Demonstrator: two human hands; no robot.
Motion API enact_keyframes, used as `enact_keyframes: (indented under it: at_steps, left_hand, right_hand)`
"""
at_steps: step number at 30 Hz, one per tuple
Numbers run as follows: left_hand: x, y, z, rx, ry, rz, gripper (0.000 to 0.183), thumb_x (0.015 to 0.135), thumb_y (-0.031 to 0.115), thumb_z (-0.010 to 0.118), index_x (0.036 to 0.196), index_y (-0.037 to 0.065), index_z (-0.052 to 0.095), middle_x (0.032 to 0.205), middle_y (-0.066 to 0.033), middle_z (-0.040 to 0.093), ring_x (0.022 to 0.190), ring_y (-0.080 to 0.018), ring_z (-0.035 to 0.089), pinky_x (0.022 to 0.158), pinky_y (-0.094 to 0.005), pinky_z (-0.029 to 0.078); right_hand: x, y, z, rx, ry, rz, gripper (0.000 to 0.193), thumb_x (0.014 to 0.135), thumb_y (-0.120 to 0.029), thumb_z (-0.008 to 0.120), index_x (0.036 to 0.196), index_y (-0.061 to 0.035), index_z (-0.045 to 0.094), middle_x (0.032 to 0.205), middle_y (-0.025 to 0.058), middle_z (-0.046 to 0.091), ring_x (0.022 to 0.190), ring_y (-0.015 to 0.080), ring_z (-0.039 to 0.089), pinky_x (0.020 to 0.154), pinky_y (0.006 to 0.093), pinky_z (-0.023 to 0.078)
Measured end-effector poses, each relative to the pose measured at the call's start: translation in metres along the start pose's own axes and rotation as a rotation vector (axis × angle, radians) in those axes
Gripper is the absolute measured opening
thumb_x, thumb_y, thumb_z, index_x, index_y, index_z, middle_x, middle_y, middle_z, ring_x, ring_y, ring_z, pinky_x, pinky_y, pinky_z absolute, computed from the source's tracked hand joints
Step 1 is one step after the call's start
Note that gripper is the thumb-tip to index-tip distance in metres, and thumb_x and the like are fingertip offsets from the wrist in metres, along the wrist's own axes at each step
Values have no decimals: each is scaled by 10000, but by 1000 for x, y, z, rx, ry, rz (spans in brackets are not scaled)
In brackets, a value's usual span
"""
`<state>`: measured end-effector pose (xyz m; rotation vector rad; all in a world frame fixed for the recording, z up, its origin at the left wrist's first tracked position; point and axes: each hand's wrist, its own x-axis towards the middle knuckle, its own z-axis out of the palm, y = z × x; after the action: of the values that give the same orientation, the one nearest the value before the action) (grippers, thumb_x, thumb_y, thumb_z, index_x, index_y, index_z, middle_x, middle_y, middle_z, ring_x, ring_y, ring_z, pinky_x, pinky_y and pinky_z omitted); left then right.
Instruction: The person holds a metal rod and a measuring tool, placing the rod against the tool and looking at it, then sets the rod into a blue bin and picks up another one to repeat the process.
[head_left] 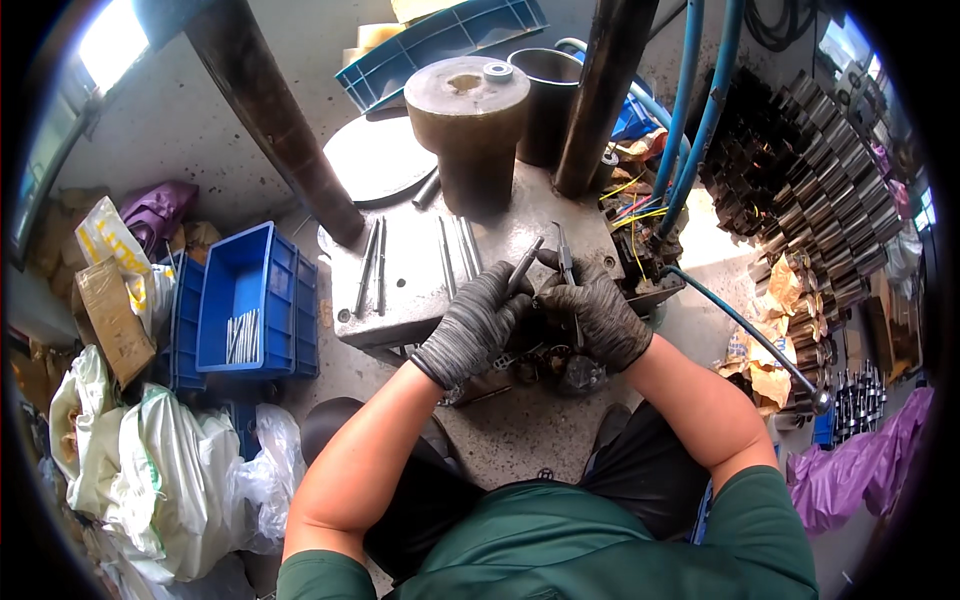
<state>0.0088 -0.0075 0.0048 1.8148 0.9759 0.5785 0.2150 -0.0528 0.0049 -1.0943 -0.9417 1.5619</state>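
Two gloved hands, seen from above, meet over the near edge of one grey metal tabletop (412,250). The left hand (472,322) is closed, pinching one short metal rod (524,263) between thumb and fingers; the rod tilts up and to the right. The right hand (602,315) is curled around one slim metal measuring tool (565,255), apparently a caliper, its tip pointing upward. The hands are just beside each other, and the rod and tool are near one another above the tabletop; whether they touch is hard to tell.

Five slender rods appear to lie on the tabletop: a pair of rods (369,262) at the left and a group of three rods (446,258) nearer the left hand. Behind them are one short dark bar (427,190), one pale round disc (375,150) and one large stepped cylinder (467,125) with one small ring (497,72) on top. Two dark columns (272,115) rise beyond the hands, one on each side. At the left, a blue bin (300,325) contains a row of rods (242,338), too small to count surely. At the right stand many stacked metal tubes (825,185), too many to count.
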Motion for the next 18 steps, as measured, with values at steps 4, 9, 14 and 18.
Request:
enact_keyframes:
  at_steps: [4,9,14,18]
  left_hand:
    - [-2,2,2,-189,42,39,112,1002,71,634,1109,55,607,878,-5,606,824,-104,556,755,-285,504]
    - [-2,7,3,-86,112,112,99,998,71,635,1088,50,602,893,-31,622,839,-130,577,782,-315,515]
    - [0,0,4,-28,131,239,105,997,84,640,1091,51,606,915,-52,648,873,-150,614,810,-341,528]
    - [1,7,0,167,55,173,102,997,67,637,1094,56,610,928,-29,644,881,-127,608,810,-330,528]
  right_hand:
    - [1,-6,3,-110,-28,-39,654,906,-80,714,1484,74,450,949,27,679,829,115,671,777,265,564]
    - [3,-3,-2,250,-78,160,597,898,-78,707,1436,63,489,939,31,683,812,117,668,759,267,562]
    - [4,-2,-9,318,-147,213,549,887,-85,702,1394,42,537,919,34,685,787,109,650,736,272,553]
    - [-4,-15,8,-558,82,-313,406,896,-138,728,1260,25,651,856,5,634,791,73,585,750,269,529]
